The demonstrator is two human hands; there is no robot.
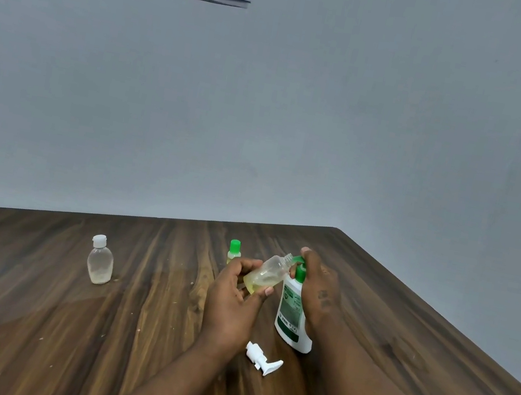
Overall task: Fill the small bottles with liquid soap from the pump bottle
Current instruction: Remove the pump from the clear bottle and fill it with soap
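While my left hand (235, 294) grips a small open bottle (268, 273) with thumb and fingers curled around its lower part, the bottle is tilted and its neck points at the nozzle of the pump bottle (291, 317). A little yellowish soap lies in its bottom. My right hand (316, 287) is closed around the top of the pump bottle, with one finger over the green pump head (300, 271); this bottle stands on the counter (56, 318). Well apart to the left of my left hand stands a white-capped bottle (100, 261). Just behind my left hand is a green-capped bottle (234, 252). Near my left wrist lies a white pump top (263, 359).
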